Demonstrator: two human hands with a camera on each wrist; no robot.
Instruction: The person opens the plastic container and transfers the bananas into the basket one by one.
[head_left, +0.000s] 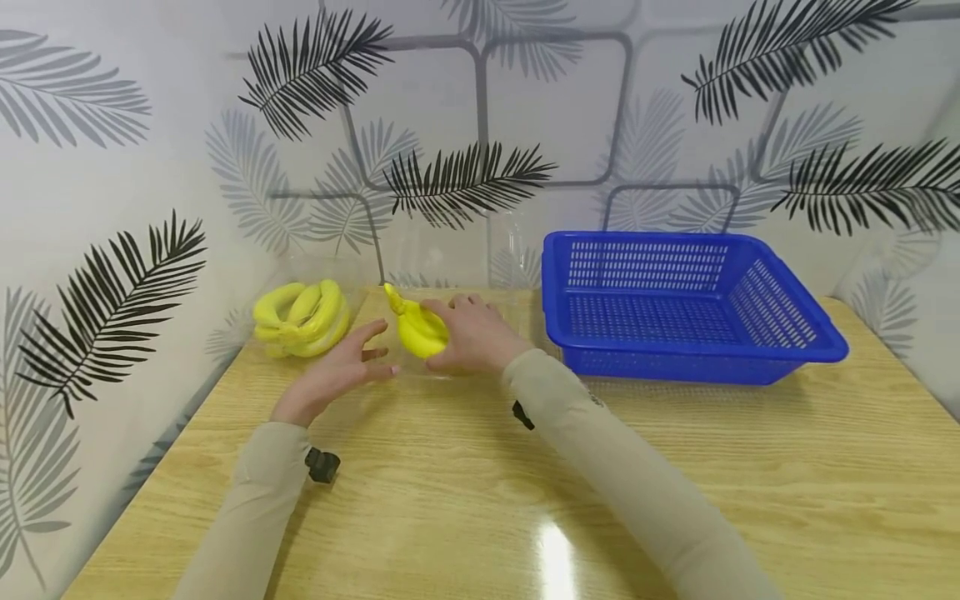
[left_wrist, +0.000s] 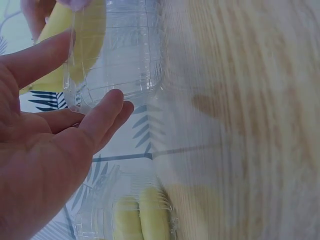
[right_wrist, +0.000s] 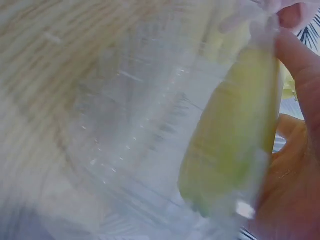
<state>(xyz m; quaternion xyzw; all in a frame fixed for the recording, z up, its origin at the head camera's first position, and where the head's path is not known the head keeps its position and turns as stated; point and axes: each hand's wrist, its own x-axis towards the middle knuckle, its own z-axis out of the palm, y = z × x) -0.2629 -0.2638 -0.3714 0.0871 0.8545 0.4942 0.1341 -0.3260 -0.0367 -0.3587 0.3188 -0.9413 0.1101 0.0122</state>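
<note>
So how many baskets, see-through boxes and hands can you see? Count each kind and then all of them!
Baskets: 1 (blue basket)
See-through boxes: 2 (middle box, left box)
Hands: 2 (left hand, right hand)
Total: 5

From afar I see a long, pale beige fabric left sleeve [head_left: 255, 500], softly creased. A small, black, boxy wrist device [head_left: 322, 466] sits just right of its cuff [head_left: 287, 437]. To the left sleeve's right is a matching beige right sleeve [head_left: 622, 467], with a black piece [head_left: 523, 415] showing on the side facing the left sleeve. My left hand [head_left: 337, 372] and right hand [head_left: 476, 337] are bare.
</note>
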